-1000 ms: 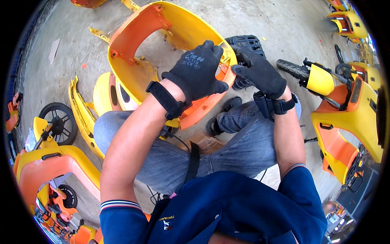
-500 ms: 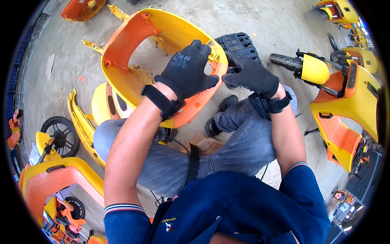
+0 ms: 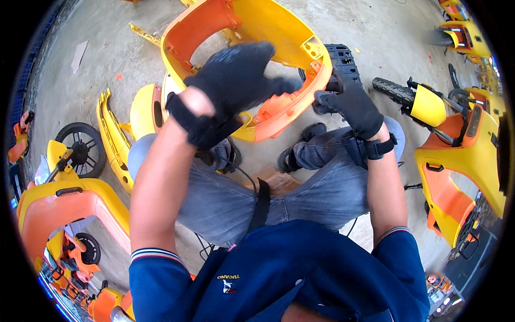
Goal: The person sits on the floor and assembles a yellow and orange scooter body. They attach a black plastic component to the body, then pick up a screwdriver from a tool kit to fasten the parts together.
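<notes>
A large yellow-and-orange scooter body shell, shaped like a curved ring, stands in front of my knees. My left hand, in a black glove, is over the shell's near opening, slightly blurred. Its thumb points right, apart from the other fingers, and nothing shows in it. At the shell's right rim my right hand, also gloved in black, has its fingers and thumb curled against the outer edge. The fingertips are partly hidden there. Black straps circle both wrists.
A black plastic basket lies beyond my right hand. Yellow panels rest on the concrete floor at left, by a black wheel. A yellow-and-orange scooter stands at right. Brown paper lies between my feet.
The shell has shifted away and to the right, with my right hand staying at its rim. My left hand has drawn back left from the right rim. The view has moved a little.
</notes>
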`<state>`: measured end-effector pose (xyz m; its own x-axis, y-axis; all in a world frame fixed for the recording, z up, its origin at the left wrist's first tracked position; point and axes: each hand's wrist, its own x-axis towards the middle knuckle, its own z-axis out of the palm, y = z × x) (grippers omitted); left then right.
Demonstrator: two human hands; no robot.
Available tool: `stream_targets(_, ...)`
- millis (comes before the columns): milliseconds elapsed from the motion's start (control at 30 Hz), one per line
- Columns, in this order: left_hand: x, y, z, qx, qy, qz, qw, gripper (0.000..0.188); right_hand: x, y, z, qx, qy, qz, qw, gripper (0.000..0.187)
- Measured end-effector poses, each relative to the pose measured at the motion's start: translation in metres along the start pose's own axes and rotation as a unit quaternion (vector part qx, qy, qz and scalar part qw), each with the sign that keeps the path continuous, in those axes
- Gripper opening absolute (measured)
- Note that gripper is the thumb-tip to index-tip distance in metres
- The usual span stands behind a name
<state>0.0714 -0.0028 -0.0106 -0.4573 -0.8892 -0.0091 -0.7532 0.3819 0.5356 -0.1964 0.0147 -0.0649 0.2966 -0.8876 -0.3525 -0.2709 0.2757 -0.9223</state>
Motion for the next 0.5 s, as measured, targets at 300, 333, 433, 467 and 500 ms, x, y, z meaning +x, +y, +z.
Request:
stream_targets(300, -0.065, 0.002, 0.037, 0.135, -0.019, 0.029, 0.990, 0.083, 0.004, 0.006, -0.003, 0.005, 0.019, 0.007, 1.000, 0.045)
stream_targets(333, -0.063, 0.002, 0.040, 0.144, -0.021, 0.021, 0.989, 0.075, 0.006, 0.008, -0.003, -0.004, 0.019, 0.011, 1.000, 0.045)
stream_targets(433, -0.060, 0.003, 0.041, 0.083, -0.069, -0.009, 0.994, 0.068, 0.005, 0.005, 0.002, 0.004, 0.050, -0.005, 0.999, 0.044)
stream_targets(467, -0.058, 0.002, 0.041, 0.086, -0.070, -0.008, 0.994, 0.064, 0.004, 0.004, 0.004, 0.013, 0.065, -0.016, 0.998, 0.043)
stream_targets(500, -0.057, 0.003, 0.041, 0.089, -0.072, -0.006, 0.993, 0.059, 0.003, 0.004, 0.003, 0.007, 0.053, -0.006, 0.999, 0.044)
